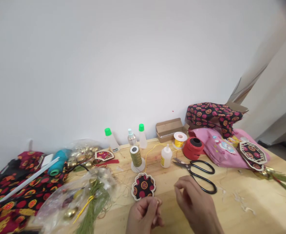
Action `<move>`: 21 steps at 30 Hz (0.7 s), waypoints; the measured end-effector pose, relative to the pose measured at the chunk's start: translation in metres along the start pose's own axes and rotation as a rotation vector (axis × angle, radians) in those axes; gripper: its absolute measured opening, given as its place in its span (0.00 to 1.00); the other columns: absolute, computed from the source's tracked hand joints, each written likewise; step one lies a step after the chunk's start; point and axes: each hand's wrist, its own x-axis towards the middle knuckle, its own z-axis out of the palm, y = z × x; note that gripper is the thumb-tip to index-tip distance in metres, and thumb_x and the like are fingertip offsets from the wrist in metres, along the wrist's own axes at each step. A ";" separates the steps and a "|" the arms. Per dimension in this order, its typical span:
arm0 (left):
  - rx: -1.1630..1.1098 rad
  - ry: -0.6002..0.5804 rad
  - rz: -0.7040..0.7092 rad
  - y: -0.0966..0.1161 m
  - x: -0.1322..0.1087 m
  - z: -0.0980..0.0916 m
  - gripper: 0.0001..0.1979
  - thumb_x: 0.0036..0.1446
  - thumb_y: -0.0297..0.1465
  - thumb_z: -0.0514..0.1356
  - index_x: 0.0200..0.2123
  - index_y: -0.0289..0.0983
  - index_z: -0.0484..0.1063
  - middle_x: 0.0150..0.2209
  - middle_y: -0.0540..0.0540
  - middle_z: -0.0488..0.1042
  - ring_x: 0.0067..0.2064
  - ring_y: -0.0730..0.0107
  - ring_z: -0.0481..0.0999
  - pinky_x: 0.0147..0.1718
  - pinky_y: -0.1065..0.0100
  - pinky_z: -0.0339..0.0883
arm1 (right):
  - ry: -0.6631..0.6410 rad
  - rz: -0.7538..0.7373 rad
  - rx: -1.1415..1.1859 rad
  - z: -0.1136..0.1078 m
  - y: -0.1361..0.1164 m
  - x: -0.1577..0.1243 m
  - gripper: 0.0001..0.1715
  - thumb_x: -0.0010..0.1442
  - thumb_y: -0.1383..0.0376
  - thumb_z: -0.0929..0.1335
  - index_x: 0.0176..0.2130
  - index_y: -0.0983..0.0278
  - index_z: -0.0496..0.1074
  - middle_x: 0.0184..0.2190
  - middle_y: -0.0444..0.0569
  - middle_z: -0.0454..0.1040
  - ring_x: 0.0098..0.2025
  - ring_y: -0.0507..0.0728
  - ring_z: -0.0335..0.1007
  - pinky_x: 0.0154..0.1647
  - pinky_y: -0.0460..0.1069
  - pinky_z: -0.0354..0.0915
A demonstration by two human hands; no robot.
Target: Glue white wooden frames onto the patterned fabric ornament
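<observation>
At the bottom centre my left hand [145,214] is closed in a pinch; what it holds is too small to make out. Just above it lies a flower-shaped piece [144,186] with black and red patterned fabric and a pale scalloped rim. My right hand [193,203] is a little to the right, its fingers curled together, and its grip is partly hidden. Black-handled scissors [202,172] lie behind it with their blades pointing left. A white glue bottle [166,157] and an olive thread spool [136,157] stand behind the flower piece.
Red ribbon roll [193,148], yellow cord spool [180,140] and an open cardboard box [169,129] stand at the back. A pink bag [213,148] and octagonal ornament [252,153] lie right. Left are patterned fabric [33,191], a teal spool [57,164] and a green tassel [93,208].
</observation>
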 end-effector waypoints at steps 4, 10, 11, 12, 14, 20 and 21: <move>-0.124 0.034 -0.030 0.002 0.000 -0.007 0.20 0.26 0.43 0.71 0.20 0.33 0.75 0.17 0.53 0.69 0.16 0.84 0.61 0.19 0.75 0.64 | -0.041 0.040 -0.173 -0.014 0.025 -0.010 0.18 0.61 0.64 0.57 0.20 0.60 0.57 0.14 0.39 0.60 0.14 0.49 0.58 0.15 0.44 0.54; 0.058 0.186 0.114 0.017 0.015 -0.057 0.19 0.27 0.41 0.71 0.24 0.36 0.77 0.25 0.46 0.78 0.27 0.70 0.75 0.30 0.71 0.70 | -0.256 -0.021 -0.096 -0.001 0.026 -0.016 0.24 0.51 0.69 0.65 0.49 0.62 0.62 0.42 0.53 0.73 0.35 0.56 0.73 0.32 0.49 0.70; 0.177 0.194 0.162 0.020 0.017 -0.065 0.19 0.29 0.42 0.70 0.24 0.36 0.78 0.28 0.45 0.79 0.31 0.66 0.76 0.34 0.70 0.70 | -0.306 -0.046 -0.080 0.007 0.021 -0.013 0.29 0.48 0.69 0.67 0.51 0.62 0.62 0.45 0.54 0.72 0.43 0.60 0.71 0.39 0.52 0.70; 0.272 0.213 0.228 0.021 0.018 -0.072 0.18 0.29 0.43 0.69 0.23 0.36 0.78 0.31 0.43 0.79 0.35 0.63 0.77 0.37 0.69 0.70 | -0.357 -0.056 -0.060 0.015 0.014 -0.009 0.33 0.45 0.69 0.70 0.51 0.63 0.62 0.47 0.56 0.71 0.47 0.62 0.69 0.44 0.55 0.68; 0.412 0.218 0.298 0.020 0.021 -0.081 0.19 0.29 0.45 0.68 0.22 0.36 0.78 0.34 0.42 0.79 0.39 0.59 0.76 0.39 0.68 0.69 | -0.457 -0.061 -0.019 0.032 0.003 0.001 0.40 0.41 0.69 0.72 0.54 0.67 0.60 0.51 0.59 0.68 0.51 0.66 0.65 0.50 0.58 0.65; 0.448 0.247 0.260 0.008 0.026 -0.095 0.23 0.33 0.48 0.66 0.27 0.35 0.78 0.30 0.44 0.79 0.33 0.61 0.77 0.35 0.68 0.71 | -0.597 -0.041 0.022 0.050 0.000 0.006 0.40 0.42 0.70 0.71 0.55 0.71 0.59 0.52 0.59 0.67 0.54 0.65 0.62 0.54 0.59 0.61; 0.453 0.279 0.260 0.006 0.024 -0.098 0.24 0.33 0.49 0.65 0.28 0.35 0.78 0.29 0.43 0.79 0.33 0.60 0.77 0.34 0.67 0.71 | -0.612 -0.039 -0.005 0.049 0.003 0.002 0.40 0.43 0.70 0.71 0.55 0.72 0.59 0.53 0.60 0.66 0.54 0.65 0.62 0.54 0.58 0.61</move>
